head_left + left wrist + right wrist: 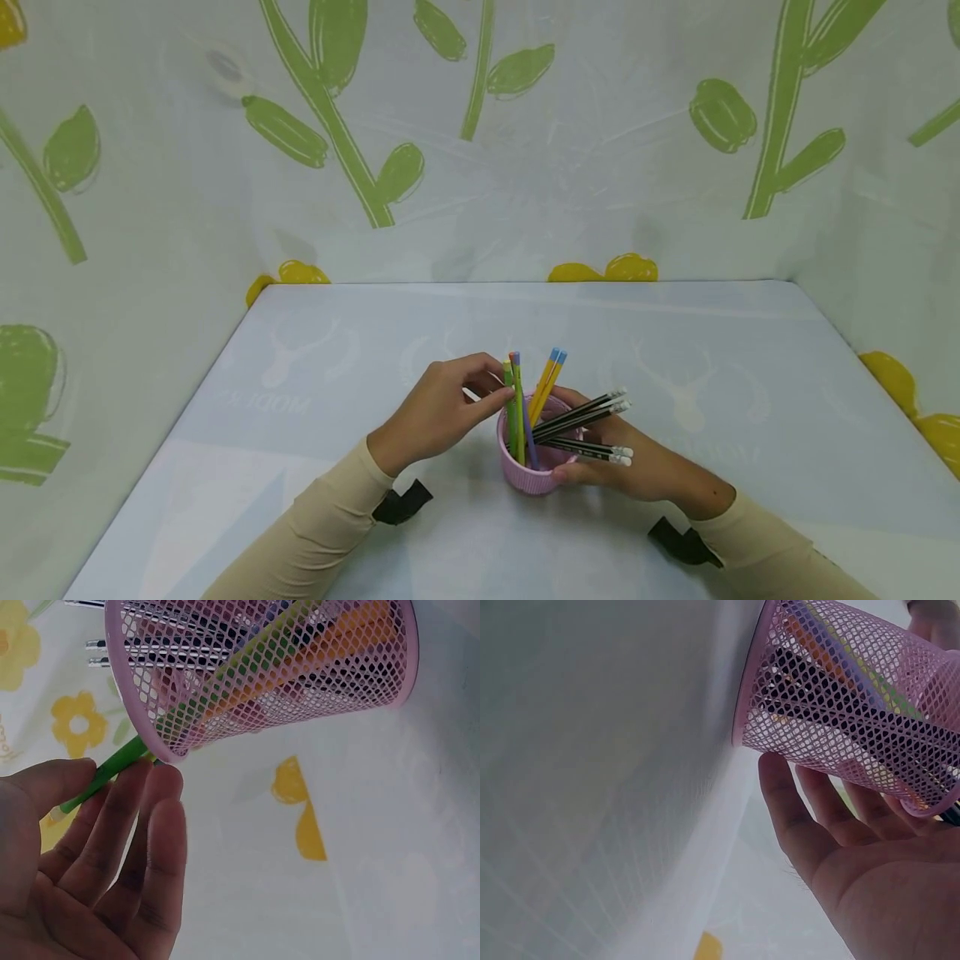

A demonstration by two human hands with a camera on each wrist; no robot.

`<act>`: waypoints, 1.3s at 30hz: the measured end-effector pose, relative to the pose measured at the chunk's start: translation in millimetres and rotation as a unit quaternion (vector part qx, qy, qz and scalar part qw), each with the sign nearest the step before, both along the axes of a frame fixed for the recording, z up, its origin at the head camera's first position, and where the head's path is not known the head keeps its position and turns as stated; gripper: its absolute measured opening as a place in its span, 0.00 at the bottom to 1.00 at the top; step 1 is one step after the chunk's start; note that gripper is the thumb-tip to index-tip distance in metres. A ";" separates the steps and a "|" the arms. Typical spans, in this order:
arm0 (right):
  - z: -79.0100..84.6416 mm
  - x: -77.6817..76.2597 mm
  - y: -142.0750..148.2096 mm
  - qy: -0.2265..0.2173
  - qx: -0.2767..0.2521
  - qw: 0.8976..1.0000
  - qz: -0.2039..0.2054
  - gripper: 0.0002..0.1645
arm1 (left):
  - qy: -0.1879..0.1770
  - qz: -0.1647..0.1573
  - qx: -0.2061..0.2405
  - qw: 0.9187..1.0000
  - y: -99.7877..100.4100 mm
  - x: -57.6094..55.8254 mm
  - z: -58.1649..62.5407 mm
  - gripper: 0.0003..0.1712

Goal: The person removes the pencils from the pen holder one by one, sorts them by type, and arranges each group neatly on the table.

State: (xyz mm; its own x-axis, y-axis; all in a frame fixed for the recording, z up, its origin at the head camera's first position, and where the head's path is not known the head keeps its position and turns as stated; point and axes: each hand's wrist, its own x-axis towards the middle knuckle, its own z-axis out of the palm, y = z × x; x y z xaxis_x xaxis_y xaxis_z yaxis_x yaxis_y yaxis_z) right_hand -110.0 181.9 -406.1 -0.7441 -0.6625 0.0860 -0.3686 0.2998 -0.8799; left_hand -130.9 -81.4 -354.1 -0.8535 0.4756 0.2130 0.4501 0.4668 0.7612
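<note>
A pink mesh pencil cup (528,482) stands on the table, holding several pencils. Black-and-white striped pencils (573,417) lean right, two orange pencils with blue ends (546,385) lean slightly right, and green and purple ones stand at the left side. My left hand (435,408) pinches a green pencil (116,766) near its upper end between thumb and fingers, its lower part still inside the cup. From the right, my right hand (637,458) grips the cup, thumb on the near side and fingers behind. In the right wrist view its fingers (780,784) lie along the mesh.
The pale table (300,433) has faint printed deer shapes. Pale curtains (525,192) with green leaf and yellow flower prints surround its back and sides. Dark straps (401,502) hang at both wrists.
</note>
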 end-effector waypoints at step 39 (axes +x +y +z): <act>-1.9 -0.3 0.6 -0.004 -0.009 1.000 0.007 0.52 | -0.126 0.008 0.226 0.966 -10.6 -9.0 5.0 0.13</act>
